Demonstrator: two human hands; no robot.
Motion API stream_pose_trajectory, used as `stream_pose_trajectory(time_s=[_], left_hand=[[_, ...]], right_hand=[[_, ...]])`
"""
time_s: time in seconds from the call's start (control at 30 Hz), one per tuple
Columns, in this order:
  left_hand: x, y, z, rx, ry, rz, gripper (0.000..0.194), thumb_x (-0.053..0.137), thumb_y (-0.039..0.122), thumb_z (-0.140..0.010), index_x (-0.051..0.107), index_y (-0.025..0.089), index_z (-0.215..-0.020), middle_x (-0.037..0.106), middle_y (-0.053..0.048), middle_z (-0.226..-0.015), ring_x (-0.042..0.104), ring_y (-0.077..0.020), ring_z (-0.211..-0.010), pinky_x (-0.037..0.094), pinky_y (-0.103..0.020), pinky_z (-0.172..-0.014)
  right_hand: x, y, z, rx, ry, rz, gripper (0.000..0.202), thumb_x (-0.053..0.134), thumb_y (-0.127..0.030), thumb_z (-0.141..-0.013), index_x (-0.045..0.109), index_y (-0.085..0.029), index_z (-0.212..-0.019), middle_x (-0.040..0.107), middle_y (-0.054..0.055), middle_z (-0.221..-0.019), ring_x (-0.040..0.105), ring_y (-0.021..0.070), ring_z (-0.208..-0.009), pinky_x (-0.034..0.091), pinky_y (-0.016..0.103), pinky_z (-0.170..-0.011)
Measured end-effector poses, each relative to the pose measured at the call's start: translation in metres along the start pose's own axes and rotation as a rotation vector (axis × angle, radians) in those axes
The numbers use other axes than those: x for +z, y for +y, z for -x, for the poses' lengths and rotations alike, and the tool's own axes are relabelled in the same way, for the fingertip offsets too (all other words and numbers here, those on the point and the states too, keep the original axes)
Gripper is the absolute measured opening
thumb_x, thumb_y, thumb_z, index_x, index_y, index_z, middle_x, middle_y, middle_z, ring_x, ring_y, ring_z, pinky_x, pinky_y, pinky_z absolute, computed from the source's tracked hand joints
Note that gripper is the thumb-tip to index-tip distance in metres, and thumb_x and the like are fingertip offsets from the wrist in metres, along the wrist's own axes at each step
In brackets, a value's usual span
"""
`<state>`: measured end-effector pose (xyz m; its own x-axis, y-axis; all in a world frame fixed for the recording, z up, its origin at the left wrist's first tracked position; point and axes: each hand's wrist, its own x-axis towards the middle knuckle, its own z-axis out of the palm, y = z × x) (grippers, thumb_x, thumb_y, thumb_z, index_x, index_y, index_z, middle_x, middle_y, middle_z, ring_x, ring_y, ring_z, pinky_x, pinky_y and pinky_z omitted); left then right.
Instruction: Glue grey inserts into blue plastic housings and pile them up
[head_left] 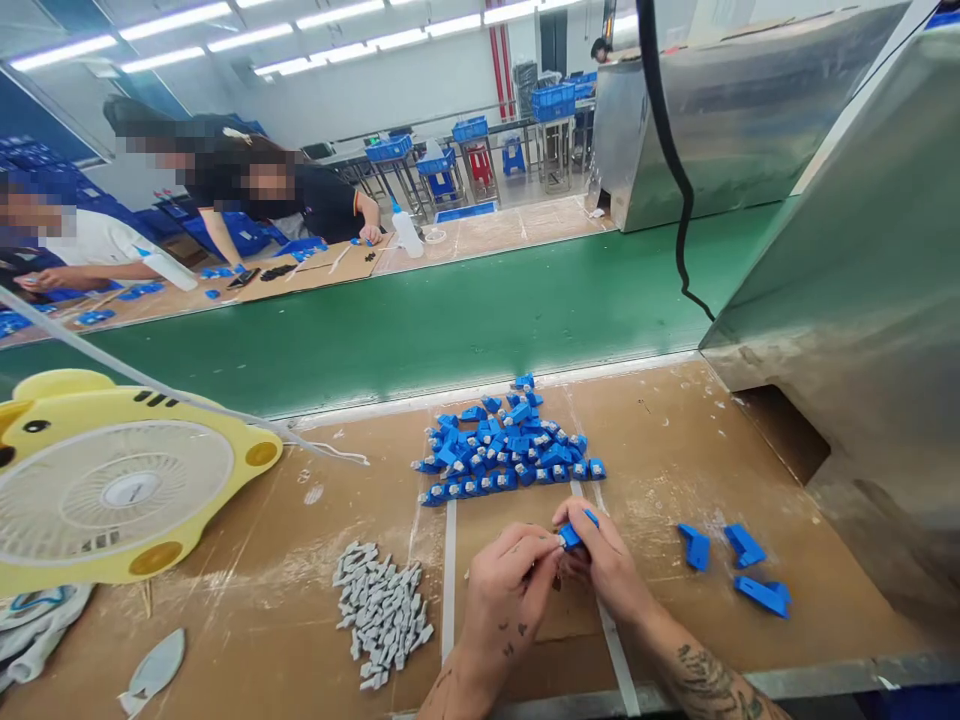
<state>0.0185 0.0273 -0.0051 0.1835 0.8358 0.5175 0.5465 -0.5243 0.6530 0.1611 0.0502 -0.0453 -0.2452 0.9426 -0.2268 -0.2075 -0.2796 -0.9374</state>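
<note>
Close together over the cardboard-covered table, both my hands are at one blue plastic part. My right hand is wrapped round it. The fingers of my left hand pinch at its left end, where a small pale piece shows. Beyond my hands lies a heap of blue parts, with a row of them along its near side. Left of my left hand is a pile of small grey pieces. Three blue parts lie apart to the right of my right hand.
A yellow fan stands at the left, with a white cable near it. A green conveyor belt runs behind the table. Metal housing rises at the right, and a black cable hangs there. People sit or lean across the belt.
</note>
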Motion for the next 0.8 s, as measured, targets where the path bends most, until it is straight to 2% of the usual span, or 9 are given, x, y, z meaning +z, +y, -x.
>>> stream_pose_trajectory(time_s=[0.1, 0.17, 0.27, 0.37, 0.47, 0.6, 0.73, 0.8], left_hand=[[-0.009, -0.010, -0.022, -0.019, 0.002, -0.025, 0.020, 0.057, 0.014, -0.096, 0.072, 0.021, -0.084, 0.075, -0.002, -0.080, 0.071, -0.0135, -0.070, 0.056, -0.019, -0.065], [-0.021, -0.025, -0.038, -0.082, 0.027, -0.078, 0.020, 0.059, 0.018, -0.094, 0.073, 0.021, -0.081, 0.076, -0.002, -0.080, 0.071, -0.0155, -0.072, 0.056, -0.022, -0.067], [-0.039, -0.056, -0.064, -0.273, 0.050, -0.176, 0.015, 0.063, 0.021, -0.087, 0.074, 0.022, -0.077, 0.075, -0.001, -0.076, 0.069, -0.0174, -0.068, 0.055, -0.026, -0.065], [-0.043, -0.085, -0.087, -0.419, 0.034, -0.235, 0.014, 0.062, 0.018, -0.079, 0.072, 0.022, -0.069, 0.073, 0.000, -0.068, 0.067, -0.0182, -0.065, 0.053, -0.027, -0.066], [-0.036, -0.101, -0.101, -0.449, 0.036, -0.252, 0.013, 0.061, 0.018, -0.075, 0.070, 0.022, -0.066, 0.072, 0.000, -0.064, 0.067, -0.0187, -0.063, 0.053, -0.028, -0.065], [-0.036, -0.099, -0.098, -0.458, 0.062, -0.264, 0.018, 0.059, 0.029, -0.081, 0.072, 0.022, -0.070, 0.073, -0.001, -0.066, 0.067, -0.0193, -0.065, 0.052, -0.027, -0.065], [-0.066, -0.085, -0.065, -0.459, 0.110, -0.290, 0.029, 0.053, 0.039, -0.086, 0.074, 0.021, -0.078, 0.075, -0.003, -0.073, 0.066, -0.0196, -0.065, 0.051, -0.027, -0.062], [-0.085, -0.079, -0.039, -0.448, 0.068, -0.317, 0.032, 0.053, 0.044, -0.089, 0.073, 0.022, -0.077, 0.073, -0.002, -0.068, 0.063, -0.0190, -0.059, 0.049, -0.027, -0.057]], right_hand=[[-0.048, -0.015, 0.004, -0.179, 0.075, 0.466, 0.048, 0.053, -0.066, -0.090, 0.067, -0.023, -0.106, 0.061, 0.000, -0.071, 0.056, 0.0192, -0.061, 0.047, 0.030, -0.057], [-0.087, -0.027, 0.013, -0.289, 0.144, 0.765, 0.042, 0.054, -0.058, -0.093, 0.071, -0.023, -0.108, 0.067, 0.004, -0.079, 0.062, 0.0232, -0.071, 0.052, 0.035, -0.067], [-0.137, -0.032, 0.029, -0.477, 0.141, 1.139, 0.037, 0.057, -0.057, -0.093, 0.075, -0.025, -0.101, 0.073, 0.010, -0.090, 0.066, 0.0288, -0.088, 0.052, 0.040, -0.079], [-0.165, -0.017, 0.038, -0.629, 0.076, 1.393, 0.033, 0.065, -0.052, -0.090, 0.077, -0.029, -0.110, 0.076, 0.010, -0.101, 0.067, 0.0315, -0.097, 0.051, 0.041, -0.080], [-0.171, 0.003, 0.037, -0.691, 0.073, 1.457, 0.027, 0.059, -0.043, -0.094, 0.078, -0.030, -0.107, 0.075, 0.010, -0.094, 0.068, 0.0278, -0.087, 0.050, 0.039, -0.076], [-0.162, 0.005, 0.029, -0.594, 0.084, 1.358, 0.034, 0.051, -0.046, -0.098, 0.080, -0.029, -0.095, 0.074, 0.011, -0.086, 0.069, 0.0264, -0.079, 0.052, 0.039, -0.075], [-0.147, -0.010, 0.028, -0.429, 0.112, 1.072, 0.040, 0.051, -0.058, -0.096, 0.078, -0.030, -0.103, 0.076, 0.012, -0.099, 0.072, 0.0271, -0.084, 0.056, 0.036, -0.072], [-0.137, -0.013, 0.028, -0.353, 0.137, 0.927, 0.041, 0.054, -0.059, -0.094, 0.077, -0.029, -0.107, 0.077, 0.012, -0.104, 0.072, 0.0270, -0.087, 0.058, 0.034, -0.071]])
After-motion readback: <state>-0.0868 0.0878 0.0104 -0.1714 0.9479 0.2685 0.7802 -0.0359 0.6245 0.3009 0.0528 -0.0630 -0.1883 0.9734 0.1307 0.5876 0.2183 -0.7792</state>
